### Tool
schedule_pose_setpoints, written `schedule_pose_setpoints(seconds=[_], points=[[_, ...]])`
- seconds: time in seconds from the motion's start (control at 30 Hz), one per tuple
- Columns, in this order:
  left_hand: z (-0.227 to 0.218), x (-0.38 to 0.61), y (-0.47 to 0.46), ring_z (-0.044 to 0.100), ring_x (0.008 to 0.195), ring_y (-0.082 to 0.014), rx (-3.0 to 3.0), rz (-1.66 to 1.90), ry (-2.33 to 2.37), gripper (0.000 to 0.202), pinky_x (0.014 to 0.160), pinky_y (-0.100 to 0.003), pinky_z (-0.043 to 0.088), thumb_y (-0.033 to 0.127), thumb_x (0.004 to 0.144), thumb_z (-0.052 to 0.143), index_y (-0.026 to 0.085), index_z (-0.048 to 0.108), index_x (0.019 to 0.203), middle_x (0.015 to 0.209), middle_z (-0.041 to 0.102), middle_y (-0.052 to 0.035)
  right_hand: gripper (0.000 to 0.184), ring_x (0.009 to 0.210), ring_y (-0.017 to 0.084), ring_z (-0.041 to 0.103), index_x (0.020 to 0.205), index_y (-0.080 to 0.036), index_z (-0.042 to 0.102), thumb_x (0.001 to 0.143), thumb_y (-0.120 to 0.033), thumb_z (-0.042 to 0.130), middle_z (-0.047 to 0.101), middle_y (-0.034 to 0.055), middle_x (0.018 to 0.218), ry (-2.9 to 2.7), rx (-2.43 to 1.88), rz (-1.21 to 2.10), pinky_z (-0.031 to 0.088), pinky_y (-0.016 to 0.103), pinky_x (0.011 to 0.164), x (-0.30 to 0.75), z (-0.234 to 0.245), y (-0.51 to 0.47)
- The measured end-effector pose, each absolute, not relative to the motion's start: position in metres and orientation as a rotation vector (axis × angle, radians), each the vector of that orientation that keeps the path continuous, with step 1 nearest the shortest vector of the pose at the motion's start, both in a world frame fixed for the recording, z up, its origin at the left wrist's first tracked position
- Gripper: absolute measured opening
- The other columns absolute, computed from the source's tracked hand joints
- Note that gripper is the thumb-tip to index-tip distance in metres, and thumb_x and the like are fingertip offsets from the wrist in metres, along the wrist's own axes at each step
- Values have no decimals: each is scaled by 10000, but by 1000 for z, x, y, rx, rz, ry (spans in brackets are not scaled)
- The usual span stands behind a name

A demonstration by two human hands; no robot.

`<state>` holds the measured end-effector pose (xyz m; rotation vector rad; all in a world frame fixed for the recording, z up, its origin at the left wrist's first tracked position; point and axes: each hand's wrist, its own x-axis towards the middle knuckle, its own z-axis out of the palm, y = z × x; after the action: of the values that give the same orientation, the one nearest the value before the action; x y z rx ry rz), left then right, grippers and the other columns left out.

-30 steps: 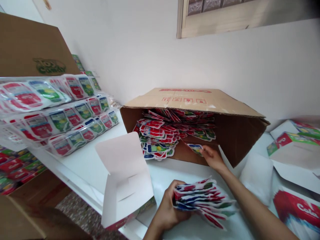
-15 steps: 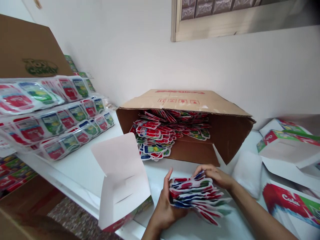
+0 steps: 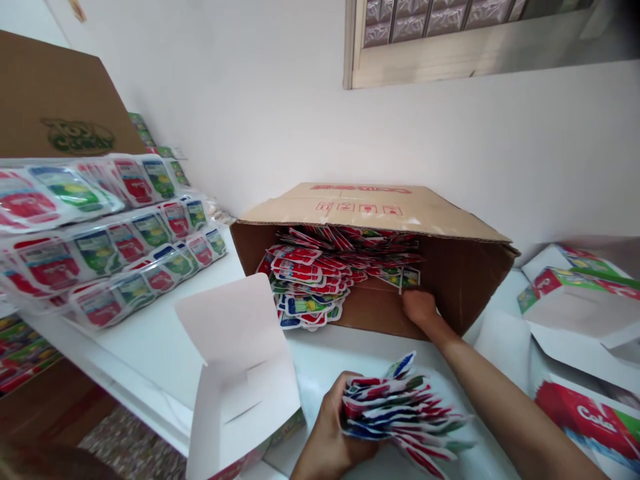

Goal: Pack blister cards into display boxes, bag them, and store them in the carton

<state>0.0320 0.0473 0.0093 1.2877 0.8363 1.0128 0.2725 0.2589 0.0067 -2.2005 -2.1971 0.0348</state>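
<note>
**Head view, one reach and return.** The left hand (image 3: 327, 443) stays at the near edge of the desk (image 3: 160, 340). Its grip is closed around one end of a fanned stack of sachets (image 3: 407, 413). The right hand (image 3: 419, 308) was at the box mouth with a single sachet a second ago and lay on top of the stack half a second ago. It has now gone back into the cardboard box (image 3: 380, 208), which lies on its side along the far edge of the desk, against the wall (image 3: 280, 100). The hand meets the lower right end of the loose sachets (image 3: 320, 280) heaped inside the box. Its fingertips point away from the camera, so whether this grip has closed on a sachet cannot be told. A top sachet (image 3: 400, 365), blue and green, stands proud of the stack and is apparently the piece just laid there. Read together, the frames suggest that the held stack has grown by one and that the right hand is back at the supply. An open white carton (image 3: 240, 373) stands just left of the left hand. Sachet strips (image 3: 115, 233) are piled at the left edge of the desk. Printed cartons (image 3: 575, 283) lie toward the right edge.
</note>
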Motion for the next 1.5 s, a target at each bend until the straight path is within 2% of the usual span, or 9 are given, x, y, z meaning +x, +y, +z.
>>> schedule_pose_setpoints(seconds=[0.23, 0.43, 0.67, 0.8, 0.9, 1.13, 1.23, 1.37, 1.5], points=[[-2, 28, 49, 648, 930, -231, 1320, 1002, 812, 552, 815, -296, 499, 102, 624, 770, 170, 502, 1103, 1037, 677, -68, 253, 771, 251, 669, 1119, -109, 515, 948, -213, 359, 691, 134, 843, -1987, -2064, 147, 444, 340, 701, 280, 26, 196], [-2, 29, 47, 636, 921, -216, 1333, 1015, 815, 562, 807, -287, 493, 116, 622, 786, 172, 514, 1111, 1045, 672, -61, 265, 788, 177, 660, 1095, -196, 499, 830, -199, 480, 688, 44, 908, -1946, -1762, 463, 449, 256, 713, 277, 51, 185], [-3, 27, 47, 622, 977, -248, 1489, 1063, 892, 550, 853, -331, 500, 189, 603, 810, 174, 549, 1088, 1059, 625, -74, 257, 551, 129, 588, 972, -178, 557, 759, -312, 605, 624, -22, 636, -1947, -1515, 928, 423, 215, 505, 247, 65, 184], [-7, 24, 48, 296, 1387, -378, 1715, 1142, 1028, 584, 1141, -458, 259, 186, 522, 848, 177, 634, 1066, 1531, 217, -128, 259, 446, 110, 521, 890, -157, 591, 728, -351, 648, 557, -43, 520, -1972, -1480, 1106, 378, 208, 424, 231, 79, 175], [-8, 23, 48, 137, 1448, -397, 1738, 1126, 1036, 553, 1162, -498, 197, 211, 543, 846, 171, 643, 1056, 1608, -38, -85, 285, 425, 110, 510, 846, -157, 608, 707, -395, 679, 538, -48, 503, -2010, -1450, 1215, 404, 217, 417, 225, 87, 166], [-3, 25, 46, 605, 1076, -269, 1653, 1023, 1017, 628, 1031, -409, 408, 204, 604, 812, 214, 580, 1188, 1136, 670, -57, 309, 523, 108, 526, 902, -143, 645, 756, -415, 663, 576, -25, 588, -2243, -1263, 1334, 410, 214, 493, 225, 104, 150], [-1, 26, 43, 640, 899, -218, 1557, 1025, 964, 519, 813, -295, 502, 220, 658, 774, 182, 578, 1136, 1011, 693, -35, 298, 586, 107, 515, 991, -150, 658, 801, -376, 617, 604, -12, 665, -2359, -1176, 1169, 390, 210, 534, 226, 104, 149], [2, 27, 41, 634, 914, -212, 1500, 1064, 895, 516, 811, -271, 490, 196, 659, 771, 173, 575, 1136, 1029, 696, -28, 383, 674, 130, 580, 1185, -187, 606, 826, -253, 489, 674, 16, 837, -2355, -1254, 1155, 433, 208, 560, 226, 102, 155], [2, 27, 41, 634, 896, -209, 1497, 1059, 918, 505, 789, -260, 488, 135, 637, 759, 170, 586, 1110, 1002, 694, -19, 373, 785, 156, 620, 1032, -152, 688, 725, -155, 476, 706, 31, 921, -2422, -1172, 1295, 480, 221, 677, 227, 107, 165]])
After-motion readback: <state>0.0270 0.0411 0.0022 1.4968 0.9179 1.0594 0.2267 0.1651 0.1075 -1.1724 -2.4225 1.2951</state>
